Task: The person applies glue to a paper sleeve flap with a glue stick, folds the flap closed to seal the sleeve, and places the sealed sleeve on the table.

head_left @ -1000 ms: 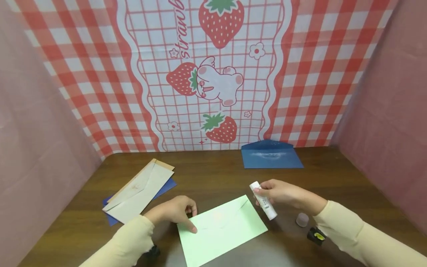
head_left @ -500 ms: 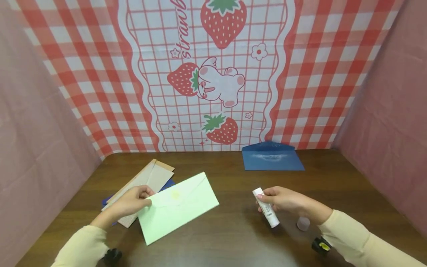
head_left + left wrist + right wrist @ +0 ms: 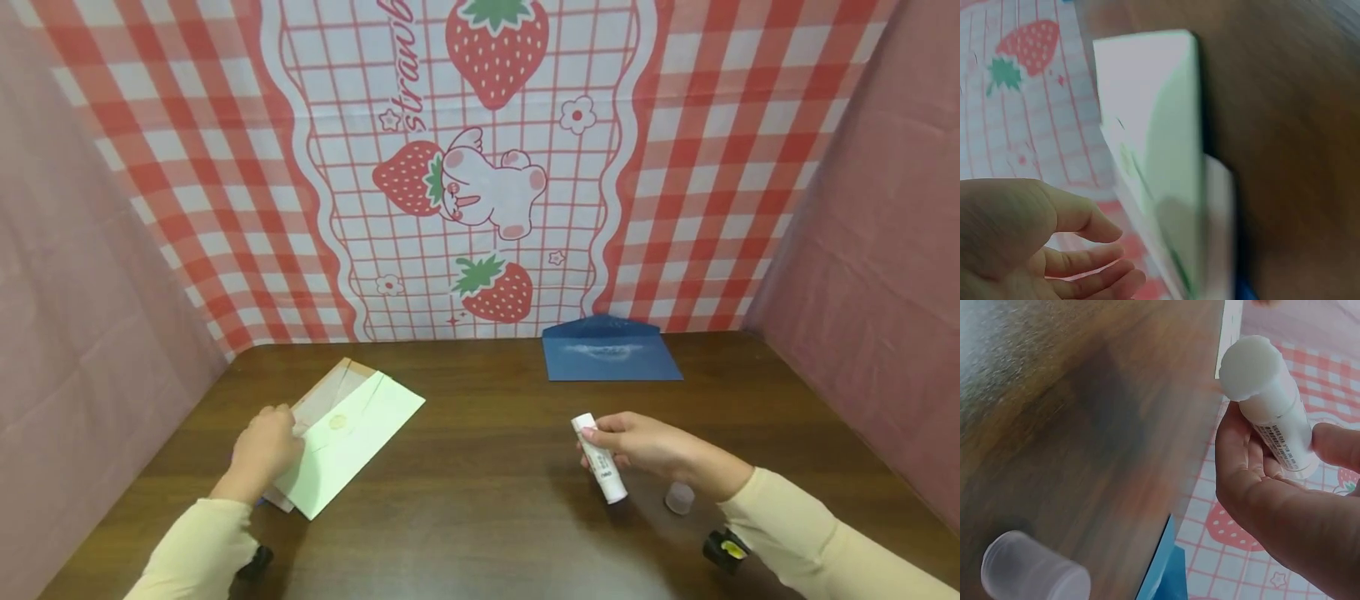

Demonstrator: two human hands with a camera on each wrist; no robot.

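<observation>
A pale green envelope (image 3: 348,454) lies slantwise on a small pile of envelopes at the left, a round yellowish seal on its flap. My left hand (image 3: 264,450) is beside the envelope's left edge. In the left wrist view its fingers (image 3: 1088,262) are loosely bent, with nothing between them and a gap to the envelope (image 3: 1175,119). Over the right half of the table, my right hand (image 3: 648,446) grips an uncapped white glue stick (image 3: 602,467) between thumb and fingers. The right wrist view shows the white glue end of the stick (image 3: 1279,415).
A translucent cap (image 3: 679,497) stands on the table by the right wrist. At the back right lies a blue envelope (image 3: 611,362), flap raised, with a whitish smear. A greyish envelope (image 3: 330,393) shows beneath the green one. Checked cloth (image 3: 690,200) hangs behind the table.
My left hand has carried the green envelope from the middle of the table to the pile at the left and let go of it. The right hand still holds the glue stick, nearly unmoved.
</observation>
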